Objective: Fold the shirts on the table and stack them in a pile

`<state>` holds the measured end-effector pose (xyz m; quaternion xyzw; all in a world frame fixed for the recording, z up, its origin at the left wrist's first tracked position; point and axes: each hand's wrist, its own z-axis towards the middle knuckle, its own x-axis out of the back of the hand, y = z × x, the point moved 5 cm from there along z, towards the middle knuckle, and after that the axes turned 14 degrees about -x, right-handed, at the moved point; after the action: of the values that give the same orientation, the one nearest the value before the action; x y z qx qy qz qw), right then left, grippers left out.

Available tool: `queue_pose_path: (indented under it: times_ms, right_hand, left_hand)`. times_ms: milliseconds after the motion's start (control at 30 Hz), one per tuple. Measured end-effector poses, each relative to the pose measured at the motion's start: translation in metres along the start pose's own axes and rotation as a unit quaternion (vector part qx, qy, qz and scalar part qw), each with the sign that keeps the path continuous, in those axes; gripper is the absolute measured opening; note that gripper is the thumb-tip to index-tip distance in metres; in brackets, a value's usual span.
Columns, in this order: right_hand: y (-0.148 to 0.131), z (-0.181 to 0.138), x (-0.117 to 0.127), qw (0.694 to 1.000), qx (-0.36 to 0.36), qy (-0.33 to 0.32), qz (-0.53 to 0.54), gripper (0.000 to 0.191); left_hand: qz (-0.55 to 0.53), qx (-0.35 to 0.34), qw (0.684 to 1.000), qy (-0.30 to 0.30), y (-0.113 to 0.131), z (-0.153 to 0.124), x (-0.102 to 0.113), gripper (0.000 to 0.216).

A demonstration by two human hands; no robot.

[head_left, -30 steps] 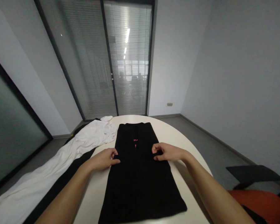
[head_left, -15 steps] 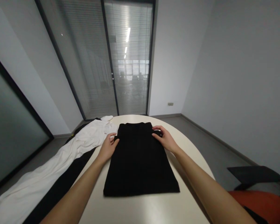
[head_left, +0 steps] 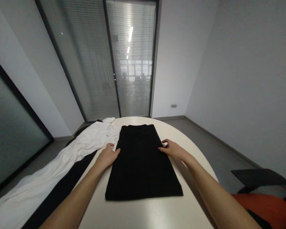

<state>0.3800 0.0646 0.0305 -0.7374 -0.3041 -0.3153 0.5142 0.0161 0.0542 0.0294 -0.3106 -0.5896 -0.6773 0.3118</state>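
I see the black garment [head_left: 143,168] lying flat on the table [head_left: 126,213], the left hand [head_left: 107,156] at its left edge, the right hand [head_left: 173,149] at its right. Both hands are parted, thumbs apparently touching its dark fabric; white clothing [head_left: 85,144] lies left of it.

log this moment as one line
folded black fabric garment: flat on round cream table; left hand: at left edge; right hand: at right edge; crumpled white fabric: left

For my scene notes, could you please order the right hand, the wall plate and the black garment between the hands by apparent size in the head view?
Largest: black garment
Next: right hand
Smallest: wall plate
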Motion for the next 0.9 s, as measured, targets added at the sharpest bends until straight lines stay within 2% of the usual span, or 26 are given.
queue_pose_path:
  times_ms: [167,300,400,567,633,667,733,833,900]
  right_hand:
    - [-0.002,-0.018,-0.003,0.988,-0.003,-0.146,0.049,0.057]
    - [-0.007,-0.031,-0.001,0.972,0.021,-0.212,0.098,0.054]
    - [-0.009,-0.039,0.001,0.964,0.018,-0.246,0.100,0.052]
    - [-0.012,-0.060,-0.003,0.928,0.002,-0.369,0.044,0.062]
    - [-0.012,-0.064,-0.004,0.921,0.001,-0.389,0.016,0.064]
    - [-0.013,-0.063,-0.004,0.925,0.003,-0.380,0.005,0.064]
    - [-0.014,-0.056,-0.001,0.948,0.022,-0.318,-0.007,0.060]
    - [-0.017,-0.037,0.008,0.984,0.077,-0.158,-0.015,0.053]
    - [-0.015,-0.026,0.011,0.991,0.104,-0.085,-0.021,0.051]
  left_hand:
    - [-0.090,0.047,0.988,-0.115,0.006,-0.014,-0.001,0.054]
    - [-0.153,0.015,0.972,-0.178,0.012,-0.022,-0.003,0.061]
    - [-0.155,-0.004,0.963,-0.218,0.013,-0.027,0.000,0.062]
    - [-0.134,-0.038,0.930,-0.339,0.022,-0.042,0.017,0.060]
    - [-0.105,-0.043,0.927,-0.357,0.024,-0.044,0.023,0.054]
    - [-0.089,-0.046,0.931,-0.350,0.024,-0.043,0.025,0.051]
    - [-0.064,-0.061,0.950,-0.300,0.023,-0.034,0.027,0.044]
    - [-0.037,-0.083,0.977,-0.191,0.017,-0.018,0.025,0.044]
    - [-0.012,-0.097,0.984,-0.152,0.012,-0.010,0.020,0.043]
